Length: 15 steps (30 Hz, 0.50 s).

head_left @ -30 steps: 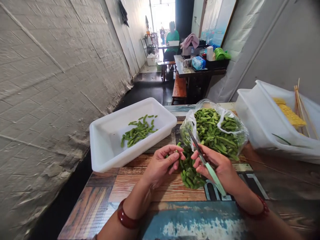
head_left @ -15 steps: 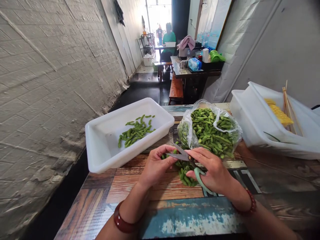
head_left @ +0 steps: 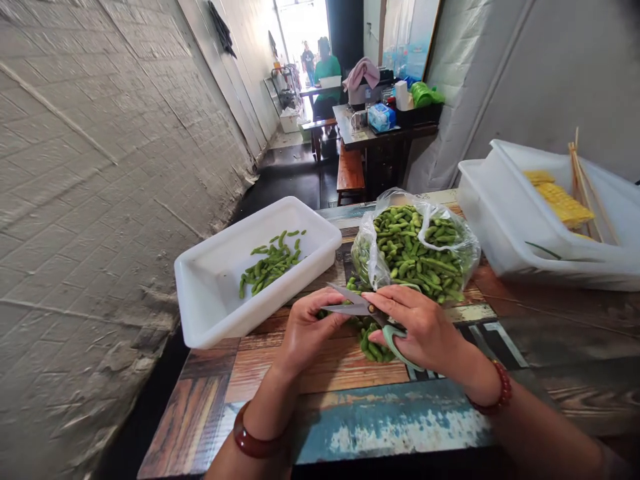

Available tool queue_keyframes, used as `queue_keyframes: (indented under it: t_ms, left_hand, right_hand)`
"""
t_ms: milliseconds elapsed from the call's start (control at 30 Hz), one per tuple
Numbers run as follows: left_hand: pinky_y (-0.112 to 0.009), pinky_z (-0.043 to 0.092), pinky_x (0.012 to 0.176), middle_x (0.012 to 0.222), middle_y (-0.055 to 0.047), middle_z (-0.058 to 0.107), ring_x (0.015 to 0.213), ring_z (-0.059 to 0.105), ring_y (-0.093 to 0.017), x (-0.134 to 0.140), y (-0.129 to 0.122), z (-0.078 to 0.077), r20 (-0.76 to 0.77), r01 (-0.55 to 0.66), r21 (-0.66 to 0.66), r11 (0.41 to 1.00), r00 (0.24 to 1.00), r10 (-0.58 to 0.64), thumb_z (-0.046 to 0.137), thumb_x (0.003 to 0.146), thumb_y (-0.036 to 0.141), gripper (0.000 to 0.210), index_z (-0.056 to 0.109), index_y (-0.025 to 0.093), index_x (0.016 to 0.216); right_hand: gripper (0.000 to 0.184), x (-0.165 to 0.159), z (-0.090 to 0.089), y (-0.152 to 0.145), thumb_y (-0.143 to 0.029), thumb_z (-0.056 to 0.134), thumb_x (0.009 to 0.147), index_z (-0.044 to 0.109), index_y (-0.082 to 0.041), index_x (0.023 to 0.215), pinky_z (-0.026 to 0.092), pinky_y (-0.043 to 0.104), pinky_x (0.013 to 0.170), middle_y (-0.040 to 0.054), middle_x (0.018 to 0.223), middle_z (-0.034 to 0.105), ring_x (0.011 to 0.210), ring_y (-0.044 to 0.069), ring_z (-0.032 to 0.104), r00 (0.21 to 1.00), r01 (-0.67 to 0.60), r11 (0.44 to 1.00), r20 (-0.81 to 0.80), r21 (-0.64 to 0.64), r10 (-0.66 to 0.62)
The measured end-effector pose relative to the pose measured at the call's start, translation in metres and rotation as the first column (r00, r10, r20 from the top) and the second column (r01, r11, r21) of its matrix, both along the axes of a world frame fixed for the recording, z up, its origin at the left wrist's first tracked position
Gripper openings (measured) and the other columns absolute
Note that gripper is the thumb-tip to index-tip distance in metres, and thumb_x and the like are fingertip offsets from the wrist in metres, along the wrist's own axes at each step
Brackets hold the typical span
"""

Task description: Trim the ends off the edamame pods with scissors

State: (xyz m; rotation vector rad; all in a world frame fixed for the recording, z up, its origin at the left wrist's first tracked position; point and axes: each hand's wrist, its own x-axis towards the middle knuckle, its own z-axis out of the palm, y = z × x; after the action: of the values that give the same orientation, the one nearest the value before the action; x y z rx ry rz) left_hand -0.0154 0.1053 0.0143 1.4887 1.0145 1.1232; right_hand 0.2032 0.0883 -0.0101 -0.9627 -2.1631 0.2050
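My right hand is closed on a pair of scissors with pale green handles. Their blades are spread and point left, reaching across the fingertips of my left hand. That hand pinches a green edamame pod, mostly hidden by the fingers and the blades. Under and behind the scissors, a small heap of edamame pods lies on the table. Just beyond my right hand stands a clear plastic bag full of pods. A white tub to the left holds some loose pods.
White tubs at the right hold yellow, corn-like pieces and wooden sticks. The tabletop has multicoloured planks. Behind are a wooden bench, a cluttered table and a seated person in green.
The camera view has tilted and shifted slightly. The scissors' blades now lie a little further left over my left fingertips, still apart. Both hands keep their grips.
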Motion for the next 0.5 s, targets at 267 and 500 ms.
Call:
queue_keyframes:
  t_ms: [267,500]
  left_hand:
    - [-0.031,0.05,0.073,0.082,-0.006,0.073,0.078,0.063,-0.02,-0.001,-0.0066,0.0015,-0.009,0.022,0.023,0.999,1.0,-0.022,0.077,0.076,0.037,0.017,0.079,0.021,0.079]
    - [-0.03,0.048,0.076,0.084,-0.006,0.073,0.077,0.063,-0.019,-0.0037,-0.002,0.0029,-0.054,0.061,0.058,0.996,0.997,-0.058,0.076,0.078,0.031,0.011,0.08,0.022,0.082]
  right_hand:
    - [0.061,-0.0048,0.0009,-0.0046,-0.026,0.074,0.081,0.051,-0.021,0.137,0.058,0.039,0.089,0.0124,0.117,0.066,0.103,0.026,0.066,0.994,-0.079,0.996,-0.077,-0.035,0.076]
    - [0.06,-0.0048,-0.0017,-0.002,-0.027,0.074,0.081,0.053,-0.022,0.136,0.057,0.044,0.091,0.0119,0.116,0.067,0.104,0.027,0.065,1.0,-0.005,1.0,0.005,0.0,0.005]
